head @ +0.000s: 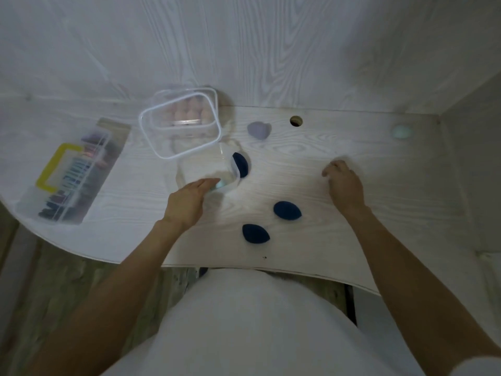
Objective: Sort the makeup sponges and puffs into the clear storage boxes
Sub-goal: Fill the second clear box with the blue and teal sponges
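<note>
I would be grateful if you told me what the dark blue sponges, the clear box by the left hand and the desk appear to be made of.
Dark blue sponges: probably soft foam; matte, no glare.
Clear box: likely rigid glossy plastic; the desk shows through it.
Desk: whitish board with printed-looking wood grain, perhaps laminate; real wood cannot be ruled out.

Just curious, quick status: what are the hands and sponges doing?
Left hand at clear box, touching pale sponge. Right hand on table, grip unclear. Two navy sponges loose.
</note>
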`<state>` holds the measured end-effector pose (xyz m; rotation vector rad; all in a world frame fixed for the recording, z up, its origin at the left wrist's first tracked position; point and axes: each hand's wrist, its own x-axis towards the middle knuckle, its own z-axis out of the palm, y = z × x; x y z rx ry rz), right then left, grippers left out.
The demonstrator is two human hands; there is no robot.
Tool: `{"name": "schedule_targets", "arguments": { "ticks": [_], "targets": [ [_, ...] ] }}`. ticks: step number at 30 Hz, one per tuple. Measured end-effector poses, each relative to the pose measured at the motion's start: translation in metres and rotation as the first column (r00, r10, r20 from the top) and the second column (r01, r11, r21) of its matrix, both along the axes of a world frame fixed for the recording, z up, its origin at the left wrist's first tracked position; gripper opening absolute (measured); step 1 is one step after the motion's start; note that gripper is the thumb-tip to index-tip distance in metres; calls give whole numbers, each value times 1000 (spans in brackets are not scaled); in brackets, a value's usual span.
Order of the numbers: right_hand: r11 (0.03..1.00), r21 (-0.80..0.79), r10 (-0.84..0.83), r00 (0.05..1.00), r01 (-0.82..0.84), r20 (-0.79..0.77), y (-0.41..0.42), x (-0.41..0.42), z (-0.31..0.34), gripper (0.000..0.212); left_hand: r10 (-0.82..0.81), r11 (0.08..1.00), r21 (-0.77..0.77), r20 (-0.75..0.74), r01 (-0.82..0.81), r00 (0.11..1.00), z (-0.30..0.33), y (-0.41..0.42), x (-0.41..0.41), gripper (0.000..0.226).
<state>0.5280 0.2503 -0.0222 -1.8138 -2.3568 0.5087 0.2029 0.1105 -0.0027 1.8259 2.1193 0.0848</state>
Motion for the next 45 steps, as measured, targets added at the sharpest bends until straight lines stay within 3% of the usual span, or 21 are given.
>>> {"name": "schedule_targets", "arguments": {
  "ticks": [2,5,8,11,13,15,19,21,23,25,28,36,42,45],
  "targets": [
    [999,31,16,990,-12,-143,-5,-15,12,23,15,1000,23,4,-15,1000,3,3,6,68],
    [997,-72,-21,919,-8,-394,-19,-48,35,30,41,998,36,12,-41,999,0,5,15,66],
    [992,-61,70,896,-107,-439,-34,-77,51,31,60,998,16,-1,-60,998,-3,1,22,62],
    [967,-53,178,806,-251,-565,-42,-108,54,24,87,996,-15,-24,-88,996,-4,-3,22,59],
    [939,3,295,802,-344,-520,-40,-129,49,25,89,995,-37,-51,-91,995,-3,-2,21,58],
    [902,37,412,834,-429,-368,-37,-149,45,23,64,997,-39,-75,-67,995,-2,0,20,61],
    [774,163,609,790,-612,76,-30,-181,31,14,29,1000,4,-86,-29,996,-4,-3,16,55],
    [752,97,630,754,-652,185,-24,-190,30,9,47,999,25,-90,-45,995,-6,-6,12,49],
    [774,-56,628,752,-631,201,-19,-195,33,18,65,997,40,-106,-61,992,-10,-7,8,48],
    [757,-104,648,724,-645,235,-16,-197,36,22,67,997,45,-102,-63,992,-13,-5,6,52],
    [734,-95,674,705,-672,220,-17,-192,33,31,51,996,77,-65,-46,997,-14,0,5,54],
    [837,79,534,840,-541,96,-30,-185,22,19,-24,990,137,6,23,1000,-13,10,16,46],
    [917,102,398,899,-385,-185,-33,-140,23,23,53,992,111,9,-53,999,-12,10,28,34],
    [954,114,297,931,-278,-212,-27,-89,24,23,91,991,100,-19,-89,996,-14,10,42,39]
  ]
}}
